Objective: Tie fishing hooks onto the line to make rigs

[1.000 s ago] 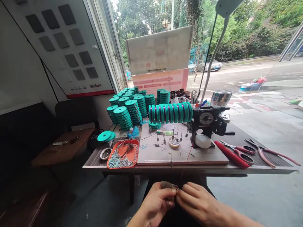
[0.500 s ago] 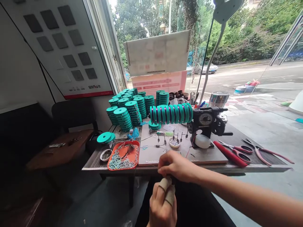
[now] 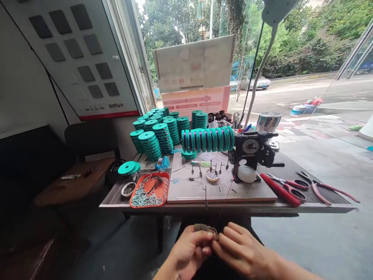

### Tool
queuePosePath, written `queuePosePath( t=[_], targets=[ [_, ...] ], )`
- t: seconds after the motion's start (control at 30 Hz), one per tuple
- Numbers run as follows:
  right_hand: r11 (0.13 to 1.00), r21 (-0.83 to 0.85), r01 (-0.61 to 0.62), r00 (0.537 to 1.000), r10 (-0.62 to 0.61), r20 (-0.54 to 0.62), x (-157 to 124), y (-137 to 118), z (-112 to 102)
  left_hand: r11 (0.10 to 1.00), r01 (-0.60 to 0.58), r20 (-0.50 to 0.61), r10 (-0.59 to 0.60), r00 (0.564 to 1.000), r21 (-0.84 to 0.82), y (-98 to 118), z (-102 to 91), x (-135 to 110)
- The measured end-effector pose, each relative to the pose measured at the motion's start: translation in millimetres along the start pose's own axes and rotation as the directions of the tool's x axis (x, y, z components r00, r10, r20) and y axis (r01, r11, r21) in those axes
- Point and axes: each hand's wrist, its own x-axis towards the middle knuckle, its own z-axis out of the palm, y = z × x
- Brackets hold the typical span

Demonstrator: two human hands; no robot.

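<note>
My left hand (image 3: 189,249), with tan wraps on its fingers, is closed in a pinch below the table's front edge. Against its fingertips, my right hand (image 3: 243,249) is also closed. From the board a thin red line (image 3: 229,191) runs down to where both hands meet; its end is hidden in the fingers. Above sits a black hand-cranked winder (image 3: 251,149) with a dial, and a row of green foam spools (image 3: 207,140) reaches left from it. Several small dark float-like parts (image 3: 216,170) stand in and around a small bowl of beads (image 3: 212,177).
An orange tray (image 3: 159,188) holds small metal and teal pieces, beside a small white bowl (image 3: 128,189). Stacked green spools (image 3: 150,144) fill the back left. Red-handled scissors (image 3: 294,190), a red case (image 3: 279,190) and pliers (image 3: 317,190) lie at the right.
My right hand has come down and right, from above the left hand to beside it. My left hand has turned, its fingertips now pointing right. The thin red line now shows reaching to the hands.
</note>
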Motion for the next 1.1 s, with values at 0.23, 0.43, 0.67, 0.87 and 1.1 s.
queuePosePath(
  t=[0.23, 0.43, 0.67, 0.87, 1.1],
  targets=[
    [0.963, 0.184, -0.198, 0.972, 0.168, 0.164, -25.7, -9.1, 26.5, 0.895, -0.33, -0.021, 0.352, 0.936, 0.3, -13.5, 5.0, 4.5],
    [0.676, 0.529, -0.512, 0.859, 0.417, 0.298, 22.2, -4.7, -5.8, -0.061, -0.671, 0.325, 0.905, 0.275, 0.738, -52.9, -13.5, 15.5],
    [0.427, 0.48, -0.766, 0.642, 0.547, 0.537, 109.0, 41.4, 1.7, -0.365, -0.518, 0.478, 0.873, 0.099, 0.774, -29.7, -18.4, 5.9],
    [0.704, 0.401, -0.586, 0.804, 0.568, 0.178, 44.1, 15.1, -16.7, 0.921, -0.306, -0.003, 0.316, 0.949, 0.242, 5.3, -2.6, -6.6],
    [1.0, -0.017, -0.02, 0.996, 0.018, -0.083, -0.1, -7.0, -0.7, 0.999, 0.041, 0.066, -0.04, 0.997, -0.008, 5.5, -2.1, -2.0]
  ],
)
